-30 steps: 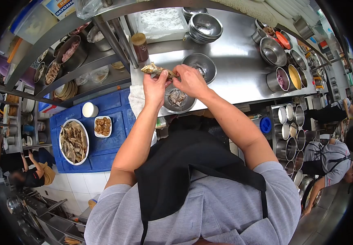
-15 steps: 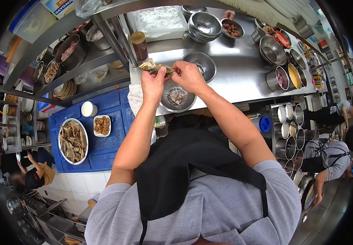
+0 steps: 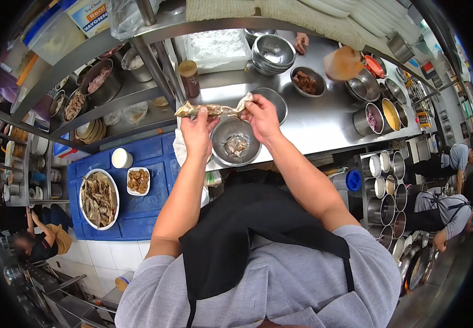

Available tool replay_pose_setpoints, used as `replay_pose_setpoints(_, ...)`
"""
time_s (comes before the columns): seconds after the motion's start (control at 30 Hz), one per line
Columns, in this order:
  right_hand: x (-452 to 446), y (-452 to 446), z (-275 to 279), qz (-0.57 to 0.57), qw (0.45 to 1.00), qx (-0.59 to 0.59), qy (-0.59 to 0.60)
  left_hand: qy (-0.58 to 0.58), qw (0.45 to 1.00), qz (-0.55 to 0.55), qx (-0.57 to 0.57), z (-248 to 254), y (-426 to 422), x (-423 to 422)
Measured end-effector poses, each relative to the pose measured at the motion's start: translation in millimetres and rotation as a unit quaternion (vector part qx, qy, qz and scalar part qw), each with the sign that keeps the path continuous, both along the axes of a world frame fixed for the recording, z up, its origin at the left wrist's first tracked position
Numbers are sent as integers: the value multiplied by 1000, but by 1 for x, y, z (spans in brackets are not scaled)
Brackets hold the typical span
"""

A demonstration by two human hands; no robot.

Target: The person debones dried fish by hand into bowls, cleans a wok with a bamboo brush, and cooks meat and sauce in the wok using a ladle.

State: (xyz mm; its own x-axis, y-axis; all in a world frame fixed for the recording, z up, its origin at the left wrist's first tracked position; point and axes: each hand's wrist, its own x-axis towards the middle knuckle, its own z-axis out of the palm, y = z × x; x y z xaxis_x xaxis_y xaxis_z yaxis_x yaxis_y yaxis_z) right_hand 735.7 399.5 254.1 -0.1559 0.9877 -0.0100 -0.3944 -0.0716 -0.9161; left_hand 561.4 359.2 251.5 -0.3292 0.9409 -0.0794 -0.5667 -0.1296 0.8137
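Note:
A dried fish [image 3: 210, 109] is stretched between my hands above the steel counter. My left hand [image 3: 197, 135] is closed around its body, head end pointing left. Fingers of my right hand [image 3: 263, 116] pinch a pale, skin-like strip at the right end of the fish. Just below is a steel bowl [image 3: 220, 134] with pale, silvery fish pieces [image 3: 236, 145] in it. Another steel bowl [image 3: 279, 104] stands behind, partly hidden by my right hand. To the left, on a blue surface [image 3: 162, 158], a white oval tub [image 3: 115, 210] holds several dried fish [image 3: 98, 201].
A brown-filled jar [image 3: 189, 79], a tub of white powder [image 3: 217, 48] and stacked bowls [image 3: 272, 53] line the back. A co-worker's hand [image 3: 301, 42] and a blurred hand [image 3: 343, 63] are near a bowl of brown pieces [image 3: 306, 82]. Metal shelving [image 3: 113, 93] stands left.
My right hand has moved up and away from my left, drawing out the pale strip. Across the counter, the bowl of brown pieces sits nearer, and a blurred hand has appeared.

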Motion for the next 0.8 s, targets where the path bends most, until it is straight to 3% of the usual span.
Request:
replay_pose_setpoints(0.03,1,-1,-2,-16,992,-30,123,0,1000,-2,4,-1,-1,-1)
replay_pose_setpoints(0.07,4,1,-9,-26,987,-38,155,-15,1000,7,13,-1,-3,-2)
replay_pose_setpoints(0.3,37,-1,-15,-38,966,-29,253,-63,997,23,33,-14,-21,-27)
replay_pose_setpoints(0.4,56,-8,-6,-4,984,-24,176,-60,998,-3,27,-8,-24,-33)
replay_pose_setpoints(0.47,63,-13,-8,54,992,-30,114,-67,995,-76,20,-1,-25,-31)
replay_pose_setpoints(0.6,58,-16,-13,111,984,-29,133,-30,984,-166,-62,4,-14,-17)
replay_pose_setpoints(0.7,42,-23,-4,129,982,-11,137,101,958,-253,-87,-9,-2,-7)
replay_pose_setpoints(0.8,30,-26,4,133,985,-19,106,31,964,-258,-61,38,-17,15)
